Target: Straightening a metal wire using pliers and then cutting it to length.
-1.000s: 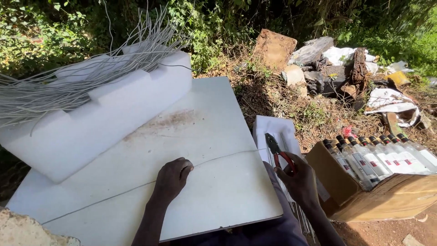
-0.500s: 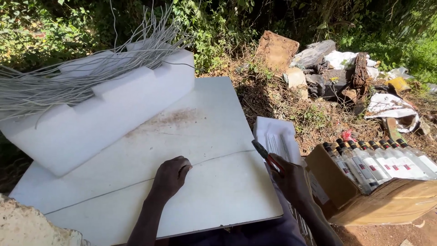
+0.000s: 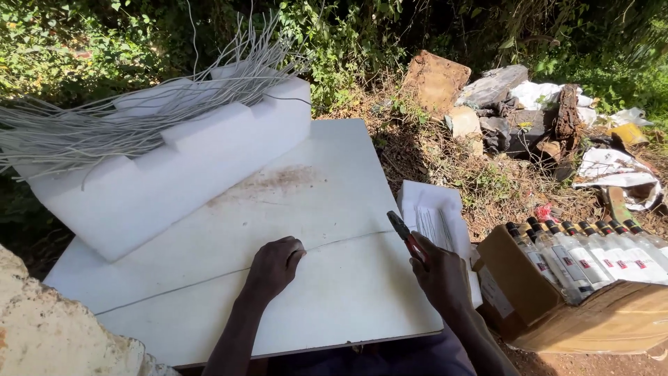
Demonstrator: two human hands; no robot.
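One thin, springy wire lies pinned by the fisted left hand; at three o'clock, the right hand grips light red-handled pliers.

Smooth matt white board, foam block, cardboard box, glass bottles.

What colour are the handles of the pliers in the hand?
Red. The pliers in the right hand show red handles and dark jaws in the head view.
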